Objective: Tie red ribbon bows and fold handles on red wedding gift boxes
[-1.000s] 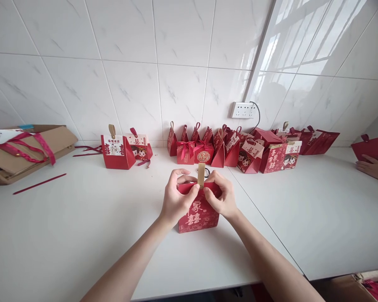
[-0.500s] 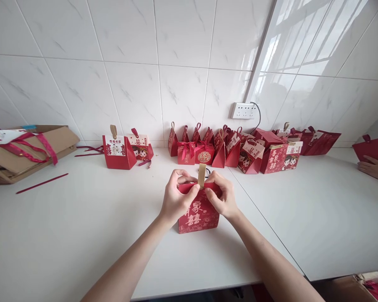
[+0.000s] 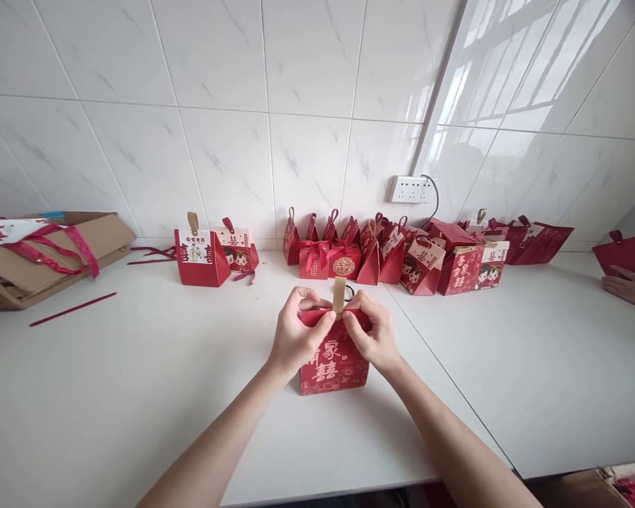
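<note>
A red gift box [image 3: 334,374] with pale Chinese characters stands upright on the white table in front of me. From its top edge rises a gold ribbon loop [image 3: 339,293]. My left hand [image 3: 303,331] pinches the top edge left of the loop, thumb in front and fingers behind. On the other side, my right hand [image 3: 373,330] grips the same edge, its thumb close to the base of the ribbon. Both thumbs nearly meet there. The fingers behind the box are partly hidden, and so is the back of the box.
Several finished-looking red gift boxes [image 3: 369,257] line the tiled wall. Two more boxes [image 3: 201,261] stand left of them. A cardboard box [image 3: 47,261] with ribbons lies far left, near a loose red ribbon [image 3: 74,309]. Another person's hand [image 3: 629,283] touches a red box at right.
My right thumb has shifted slightly left, toward the base of the ribbon. The view has tilted very slightly; both hands stay on the box.
</note>
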